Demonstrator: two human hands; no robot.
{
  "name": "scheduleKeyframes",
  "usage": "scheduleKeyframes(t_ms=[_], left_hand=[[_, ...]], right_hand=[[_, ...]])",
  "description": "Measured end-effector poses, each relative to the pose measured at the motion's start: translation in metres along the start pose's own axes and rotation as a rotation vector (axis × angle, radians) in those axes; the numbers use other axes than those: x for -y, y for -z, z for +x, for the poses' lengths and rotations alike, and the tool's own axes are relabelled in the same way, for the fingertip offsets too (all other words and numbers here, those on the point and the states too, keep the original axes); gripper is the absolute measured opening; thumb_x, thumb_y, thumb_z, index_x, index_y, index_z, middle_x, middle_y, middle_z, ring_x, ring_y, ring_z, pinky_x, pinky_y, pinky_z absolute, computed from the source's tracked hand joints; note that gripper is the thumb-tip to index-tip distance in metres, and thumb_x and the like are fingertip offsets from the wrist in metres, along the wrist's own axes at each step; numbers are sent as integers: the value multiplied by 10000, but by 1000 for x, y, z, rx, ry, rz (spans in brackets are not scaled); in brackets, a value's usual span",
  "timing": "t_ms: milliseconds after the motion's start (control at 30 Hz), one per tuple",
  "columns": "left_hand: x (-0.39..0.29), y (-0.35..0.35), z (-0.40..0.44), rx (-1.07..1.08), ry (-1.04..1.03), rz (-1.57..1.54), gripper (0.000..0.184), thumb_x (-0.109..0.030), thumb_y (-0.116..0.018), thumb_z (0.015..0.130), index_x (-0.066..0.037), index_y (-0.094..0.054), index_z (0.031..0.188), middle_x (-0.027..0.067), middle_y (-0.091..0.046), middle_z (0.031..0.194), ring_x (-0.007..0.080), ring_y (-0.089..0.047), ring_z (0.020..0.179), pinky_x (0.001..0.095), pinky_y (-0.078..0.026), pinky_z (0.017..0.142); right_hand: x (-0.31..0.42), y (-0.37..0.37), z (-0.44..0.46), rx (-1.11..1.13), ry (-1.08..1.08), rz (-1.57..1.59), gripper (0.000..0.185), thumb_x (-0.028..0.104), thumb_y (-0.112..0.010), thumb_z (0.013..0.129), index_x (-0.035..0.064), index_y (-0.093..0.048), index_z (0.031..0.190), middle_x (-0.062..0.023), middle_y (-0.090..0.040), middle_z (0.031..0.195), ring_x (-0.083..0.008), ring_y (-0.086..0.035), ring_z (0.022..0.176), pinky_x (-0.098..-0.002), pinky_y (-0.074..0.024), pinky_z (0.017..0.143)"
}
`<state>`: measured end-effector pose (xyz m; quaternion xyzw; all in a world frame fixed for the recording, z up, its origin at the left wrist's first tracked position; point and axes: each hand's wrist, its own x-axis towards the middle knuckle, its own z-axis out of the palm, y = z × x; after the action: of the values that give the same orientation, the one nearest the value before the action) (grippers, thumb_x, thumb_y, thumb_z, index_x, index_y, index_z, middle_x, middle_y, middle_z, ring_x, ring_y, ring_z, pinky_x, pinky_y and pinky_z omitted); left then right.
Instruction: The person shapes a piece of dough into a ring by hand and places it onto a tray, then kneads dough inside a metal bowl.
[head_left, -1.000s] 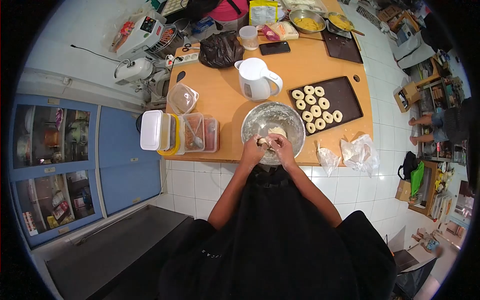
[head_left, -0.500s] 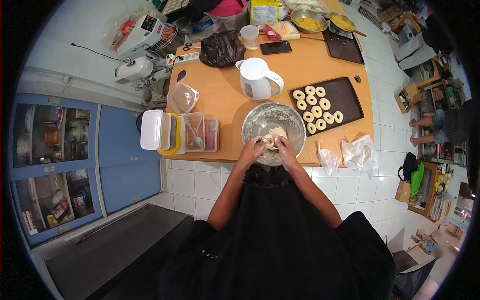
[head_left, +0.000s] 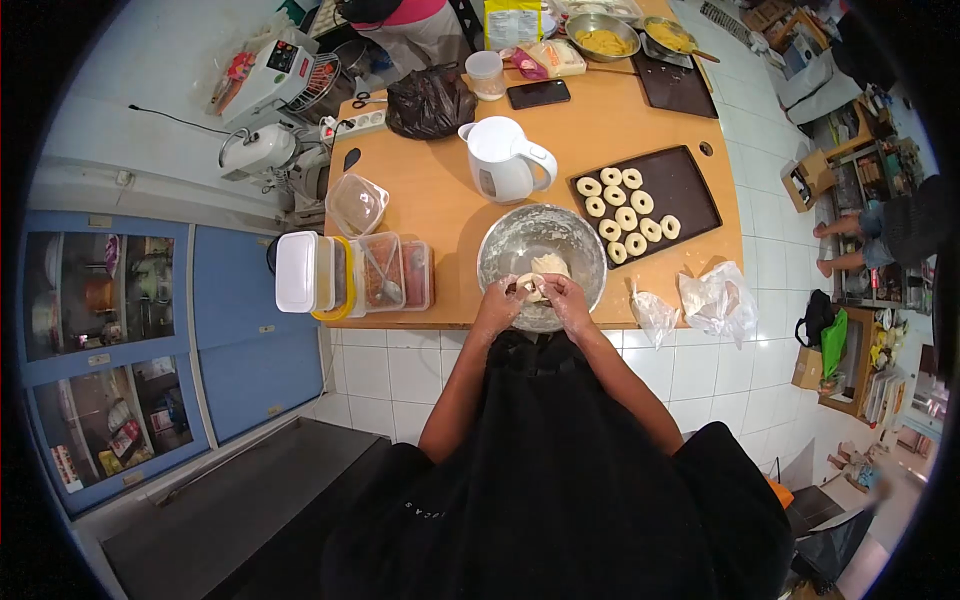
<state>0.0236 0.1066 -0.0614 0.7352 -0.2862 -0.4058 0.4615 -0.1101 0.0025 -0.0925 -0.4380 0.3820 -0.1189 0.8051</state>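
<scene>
Over the near side of a floury metal mixing bowl [head_left: 500, 235], my left hand [head_left: 503, 303] and my right hand [head_left: 566, 301] pinch a small ring of dough [head_left: 530, 284] between them. Both hands are dusted with flour, and their fingers are closed on the ring's two sides. Behind the ring, a larger lump of dough [head_left: 550, 265] lies in the bowl. To the right of the bowl, a dark baking tray [head_left: 688, 185] carries several shaped dough rings [head_left: 626, 217] grouped on its left part.
A white electric kettle [head_left: 497, 160] stands just beyond the bowl. Plastic tubs [head_left: 378, 270] line the table's left end. Plastic bags [head_left: 718, 300] hang over the front edge at right. A phone [head_left: 538, 93] and a black bag [head_left: 430, 102] lie farther back. Another person [head_left: 418, 28] is across the table.
My hands have drawn slightly closer together around the dough ring. The whole view has shifted a little, and the person across the table shows more.
</scene>
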Motion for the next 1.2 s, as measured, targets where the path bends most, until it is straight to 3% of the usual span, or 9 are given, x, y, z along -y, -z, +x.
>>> scheduleKeyframes(t_ms=[233,333,533,700,800,1067,1200], left_hand=[[-2,7,2,-23,50,140,304,-217,-581,946,75,-633,1010,176,-663,890,182,-622,863,357,-487,765],[3,14,5,55,64,193,322,-238,-584,948,66,-624,1048,151,-666,939,173,-621,878,336,-492,758],[0,28,-6,206,158,-169,330,-193,-645,900,61,-600,1105,133,-675,978,186,-625,865,336,-499,790],[20,41,2,291,5,-12,394,-211,-650,905,26,-569,1210,122,-655,1071,184,-627,960,317,-507,816],[14,44,6,355,13,46,440,-217,-645,907,24,-549,1263,152,-645,1112,214,-634,997,330,-505,841],[-13,25,25,350,11,272,507,-196,-638,894,15,-502,1335,161,-642,1087,241,-645,979,346,-502,840],[-13,1,38,306,65,261,432,-228,-599,940,13,-537,1294,188,-648,1107,280,-635,1030,361,-484,894]], right_hand=[[-1,-10,-7,-39,-42,-58,270,242,-598,973,45,-626,1156,-6,-659,1011,-80,-593,875,-244,-481,765],[-2,-18,-9,-63,-53,-79,271,227,-601,969,44,-629,1166,-10,-655,982,-86,-598,866,-243,-492,745],[-17,-31,-7,-152,31,41,268,228,-591,972,38,-624,1158,-22,-657,1001,-101,-608,887,-262,-497,747],[-10,-48,-17,-191,-55,7,209,179,-607,960,34,-606,1111,-33,-666,1017,-100,-608,897,-262,-489,771],[-17,-42,-17,-179,28,47,200,143,-638,936,26,-588,1091,-51,-669,1014,-94,-609,895,-255,-484,761],[6,24,0,-326,248,-6,165,63,-641,903,11,-580,1047,-73,-679,973,-137,-643,925,-277,-501,811],[29,99,28,-439,376,-148,137,26,-639,881,18,-595,1011,-68,-675,929,-143,-643,911,-274,-500,790]])
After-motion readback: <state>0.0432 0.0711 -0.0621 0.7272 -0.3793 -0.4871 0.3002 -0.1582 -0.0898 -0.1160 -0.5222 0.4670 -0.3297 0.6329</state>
